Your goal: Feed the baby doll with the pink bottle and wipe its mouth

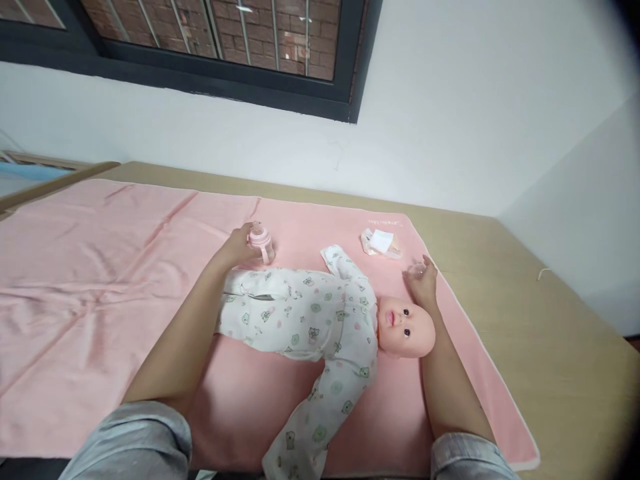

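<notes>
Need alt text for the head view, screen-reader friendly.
A person's left hand grips a pink-topped baby bottle while the right hand holds a small clear object. Between the arms, a bald doll in a white patterned outfit lies on a pink blanket, near a small plastic packet.

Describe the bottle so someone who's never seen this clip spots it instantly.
On the pink blanket lies a doll in a white patterned outfit. Just past the doll's lower body, on the side toward the window, the left hand holds the bottle. Unlike the flat-lying packet farther right, it has a pink collar and handle above a clear body.
</notes>
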`<state>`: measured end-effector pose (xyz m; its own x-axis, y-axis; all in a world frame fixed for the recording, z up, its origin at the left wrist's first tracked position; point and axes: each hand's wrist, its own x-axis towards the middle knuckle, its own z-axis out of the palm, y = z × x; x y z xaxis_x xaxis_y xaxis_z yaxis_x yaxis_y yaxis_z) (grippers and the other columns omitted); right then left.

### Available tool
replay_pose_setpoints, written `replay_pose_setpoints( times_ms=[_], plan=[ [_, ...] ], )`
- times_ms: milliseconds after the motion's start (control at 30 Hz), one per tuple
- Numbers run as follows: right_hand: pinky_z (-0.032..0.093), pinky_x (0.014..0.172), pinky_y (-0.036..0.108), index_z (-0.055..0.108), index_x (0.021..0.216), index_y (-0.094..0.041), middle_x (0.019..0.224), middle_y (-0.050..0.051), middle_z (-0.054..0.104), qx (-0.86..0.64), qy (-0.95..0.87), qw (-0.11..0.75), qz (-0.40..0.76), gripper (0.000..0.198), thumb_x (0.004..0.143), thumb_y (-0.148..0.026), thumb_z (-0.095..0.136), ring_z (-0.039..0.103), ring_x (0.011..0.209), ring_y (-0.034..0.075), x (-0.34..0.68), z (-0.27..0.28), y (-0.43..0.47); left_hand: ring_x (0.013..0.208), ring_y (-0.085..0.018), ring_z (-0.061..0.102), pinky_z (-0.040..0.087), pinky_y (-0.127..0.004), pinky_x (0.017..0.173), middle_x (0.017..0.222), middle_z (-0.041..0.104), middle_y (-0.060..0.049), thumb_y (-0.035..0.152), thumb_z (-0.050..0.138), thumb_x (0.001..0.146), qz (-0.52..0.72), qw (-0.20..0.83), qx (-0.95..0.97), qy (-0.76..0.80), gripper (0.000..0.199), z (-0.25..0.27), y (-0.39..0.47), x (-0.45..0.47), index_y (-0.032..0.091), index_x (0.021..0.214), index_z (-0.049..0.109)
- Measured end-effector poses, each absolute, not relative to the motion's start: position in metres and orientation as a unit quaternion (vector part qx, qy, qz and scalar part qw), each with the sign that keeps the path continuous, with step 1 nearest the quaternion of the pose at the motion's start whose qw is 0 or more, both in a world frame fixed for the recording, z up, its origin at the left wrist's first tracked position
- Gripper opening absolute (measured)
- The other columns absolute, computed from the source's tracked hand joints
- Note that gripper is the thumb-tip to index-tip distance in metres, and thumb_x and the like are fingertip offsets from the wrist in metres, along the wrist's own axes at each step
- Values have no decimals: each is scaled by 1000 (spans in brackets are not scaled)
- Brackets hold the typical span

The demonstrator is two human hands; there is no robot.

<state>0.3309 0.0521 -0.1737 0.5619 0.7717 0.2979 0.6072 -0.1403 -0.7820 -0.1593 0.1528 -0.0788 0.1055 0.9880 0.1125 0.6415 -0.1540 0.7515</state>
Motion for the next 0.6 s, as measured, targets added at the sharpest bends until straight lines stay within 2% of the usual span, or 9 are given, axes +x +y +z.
replay_pose_setpoints(
  times_ms=[133,267,367,467,600],
  plan=[
    [35,113,44,38,144,-12,136,22,46,-765,-445,461,60,91,63,-43,66,45,129,32,333,-173,50,101,-31,62,49,-41,91,107,65,-8,34,74,57,323,270,700,577,61,-86,156,-157,19,112,55],
    [39,109,47,47,137,-11,128,21,52,-780,-425,455,64,86,61,-45,69,50,122,34,333,-172,49,92,-30,63,50,-43,86,96,65,-6,35,70,59,343,269,691,576,54,-89,155,-158,20,108,52],
    [40,107,48,50,132,-13,127,18,56,-773,-401,486,76,85,58,-48,73,53,118,33,335,-175,50,99,-30,63,50,-42,89,104,64,-7,42,69,61,384,262,691,553,59,-84,152,-154,18,112,51],
    [44,103,48,45,136,-17,127,15,58,-728,-367,566,124,89,59,-51,75,59,112,28,336,-172,51,106,-27,62,50,-39,94,119,61,-10,48,70,65,435,259,692,515,69,-70,141,-142,16,122,47],
    [48,99,46,50,130,-16,129,16,59,-634,-381,658,140,79,64,-52,75,62,108,25,330,-134,50,121,-28,57,43,-40,107,134,54,-13,37,75,69,522,276,687,425,72,-47,112,-118,16,132,45]
  ],
)
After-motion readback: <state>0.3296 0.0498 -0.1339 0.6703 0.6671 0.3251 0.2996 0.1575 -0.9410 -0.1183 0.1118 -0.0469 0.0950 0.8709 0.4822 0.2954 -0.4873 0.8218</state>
